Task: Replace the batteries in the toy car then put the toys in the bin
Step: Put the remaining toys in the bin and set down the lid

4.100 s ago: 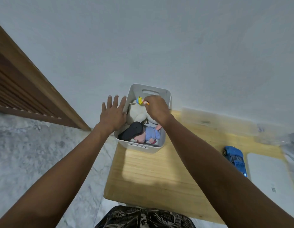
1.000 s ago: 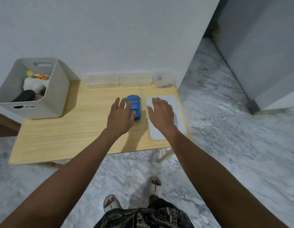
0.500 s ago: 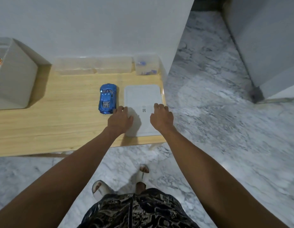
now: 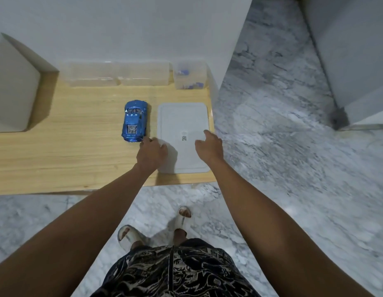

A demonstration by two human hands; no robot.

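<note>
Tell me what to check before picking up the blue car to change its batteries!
1. Car within reach: ok. The blue toy car sits on the wooden table, just beyond the left hand.
2. Hands free: ok. The left hand and right hand hold nothing.
3. Work spot: ok. The white mat lies right beside the car.
4. New batteries ready: cannot tell. The small clear box holds blue bits, too blurry to name.
5. Bin nearby: ok. The grey bin stands at the table's left end.
6. Battery cover open: cannot tell.
</note>
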